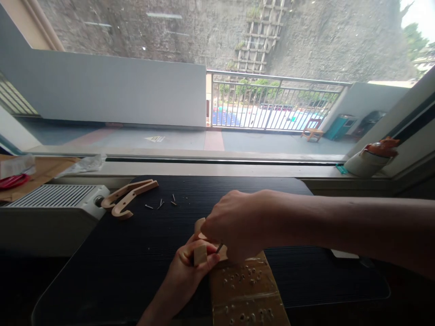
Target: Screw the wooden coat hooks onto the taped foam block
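Note:
My left hand [190, 267] is closed around a small wooden hook piece [200, 251], pressing it against the top end of a wooden board [246, 294] dotted with holes. My right hand [234, 226] reaches in from the right, fisted just above it, with a thin dark metal tip [219, 247] poking out of the fingers at the wooden piece. What that tip belongs to is hidden in the fist.
Two curved wooden hooks [127, 197] and several small screws [161, 203] lie on the black mat [136, 253] further back. A white radiator [50, 201] stands at left, with cardboard and plastic bags behind it. The window sill [217, 170] runs across behind the mat.

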Demonstrator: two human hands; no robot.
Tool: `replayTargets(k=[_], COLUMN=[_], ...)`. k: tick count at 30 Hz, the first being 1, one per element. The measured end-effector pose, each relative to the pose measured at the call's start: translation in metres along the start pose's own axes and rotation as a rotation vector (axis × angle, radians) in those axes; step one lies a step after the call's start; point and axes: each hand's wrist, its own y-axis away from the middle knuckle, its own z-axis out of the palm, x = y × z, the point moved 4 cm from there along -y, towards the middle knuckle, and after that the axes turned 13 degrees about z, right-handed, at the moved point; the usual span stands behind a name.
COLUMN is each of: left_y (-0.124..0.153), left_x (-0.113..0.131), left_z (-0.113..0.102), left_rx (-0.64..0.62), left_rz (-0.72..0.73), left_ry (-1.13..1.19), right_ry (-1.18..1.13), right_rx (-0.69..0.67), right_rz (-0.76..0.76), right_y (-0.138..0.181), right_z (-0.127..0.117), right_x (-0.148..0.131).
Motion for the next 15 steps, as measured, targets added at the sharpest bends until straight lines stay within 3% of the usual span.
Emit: replayTargets(k=[10,15], left_y=[0.001,0.0], left_x=[-0.007,-0.001], left_z=[-0.002,-0.002], left_rx=[0.028,-0.001], left_rz=[0.0,0.03], left_ry=[-0.018,0.005], right_ry=[-0.014,-0.052], right_rx=[0.172,0.138], right_rz=[-0.102,-0.112], right_y=[-0.002,-0.001], right_z=[0.003,0.003], right_x=[0.001,0.005])
